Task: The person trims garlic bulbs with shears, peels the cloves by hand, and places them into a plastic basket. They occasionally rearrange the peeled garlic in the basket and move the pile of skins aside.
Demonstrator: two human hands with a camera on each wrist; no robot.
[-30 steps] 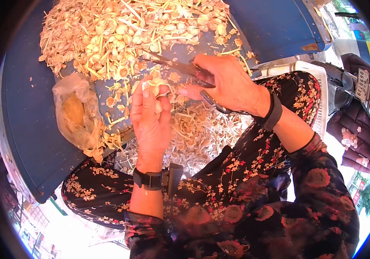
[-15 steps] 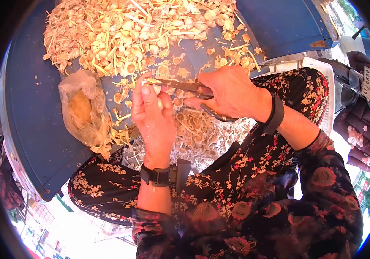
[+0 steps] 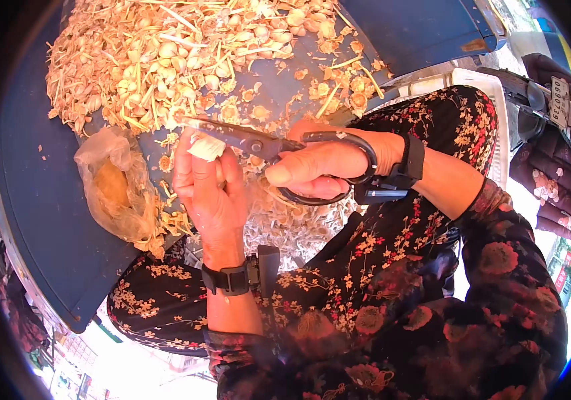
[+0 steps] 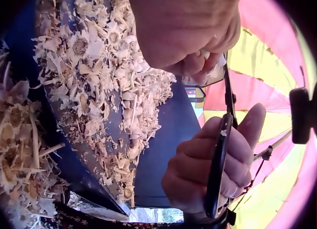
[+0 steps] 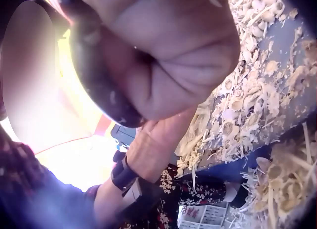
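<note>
In the head view my left hand (image 3: 209, 200) pinches a pale garlic bulb (image 3: 205, 148) between thumb and fingertips, palm turned up. My right hand (image 3: 329, 163) grips dark metal scissors (image 3: 253, 143), its fingers through the black handle loops. The blades lie together and point left, crossing just above the garlic and the left fingertips. From the left wrist, the scissor handle (image 4: 218, 164) stands upright in the right hand (image 4: 203, 164), while the curled left hand (image 4: 190, 36) mostly hides the garlic. The right wrist view shows the right palm close up.
A large heap of garlic (image 3: 159, 67) covers the far part of the blue table (image 3: 39, 220). Left of the hands lies a clear plastic bag (image 3: 115, 183) with something yellowish inside. Trimmings (image 3: 285, 223) are piled below the hands, between the legs. A white crate (image 3: 492, 100) stands at right.
The scissor blades were spread and apart from the garlic, then came onto its top. Now the right hand has rolled over, showing its thumb and the handle loops, with the blades together.
</note>
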